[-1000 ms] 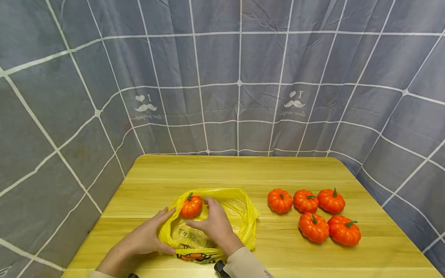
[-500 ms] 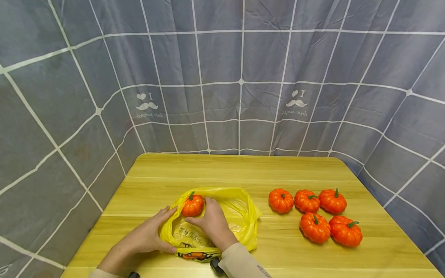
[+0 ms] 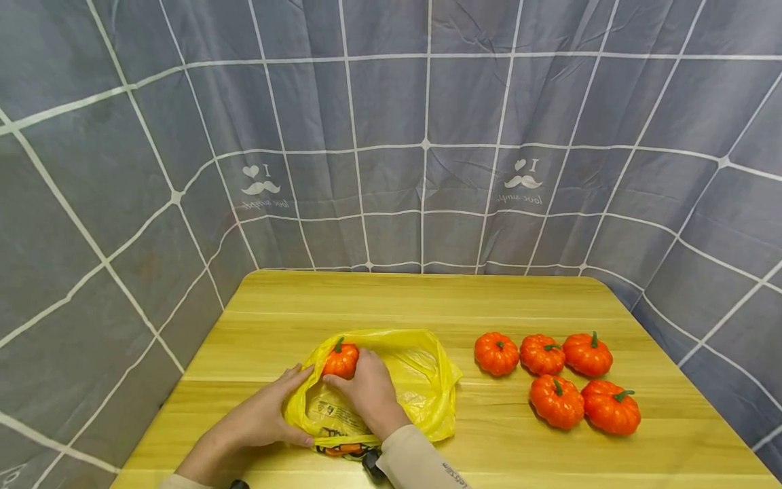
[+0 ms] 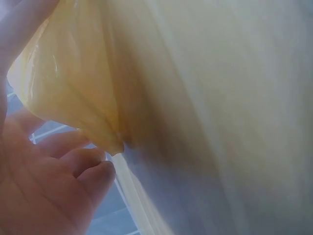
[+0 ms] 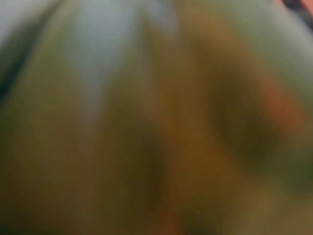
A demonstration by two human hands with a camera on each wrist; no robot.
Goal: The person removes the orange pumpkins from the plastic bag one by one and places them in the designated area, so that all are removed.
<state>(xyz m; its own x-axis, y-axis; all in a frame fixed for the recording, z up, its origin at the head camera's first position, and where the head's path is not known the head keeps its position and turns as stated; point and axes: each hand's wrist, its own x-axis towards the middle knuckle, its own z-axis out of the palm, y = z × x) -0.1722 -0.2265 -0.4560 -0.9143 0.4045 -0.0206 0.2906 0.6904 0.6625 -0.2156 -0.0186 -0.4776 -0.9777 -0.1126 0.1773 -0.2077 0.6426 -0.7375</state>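
A yellow plastic bag (image 3: 421, 380) lies on the table with its mouth spread wide in the head view. Inside its left part sits a small orange pumpkin (image 3: 340, 362) with a green stem. My right hand (image 3: 371, 394) reaches into the bag and grips the pumpkin's right side, thumb in front. Along the outside left of the bag, my left hand (image 3: 263, 414) rests against the rim with thumb and fingers spread apart. The left wrist view shows that hand's loosely bent fingers (image 4: 95, 169) beside the yellow plastic. Blur hides the right hand's hold in the right wrist view.
Several more orange pumpkins (image 3: 556, 401) stand close together on the right of the wooden table (image 3: 427, 299). A grey curtain (image 3: 391, 176) with white grid lines hangs behind the table and along both sides.
My right hand has closed in on the pumpkin in the bag and now grips it. The left hand stays at the bag's rim, and the head view has shifted slightly.
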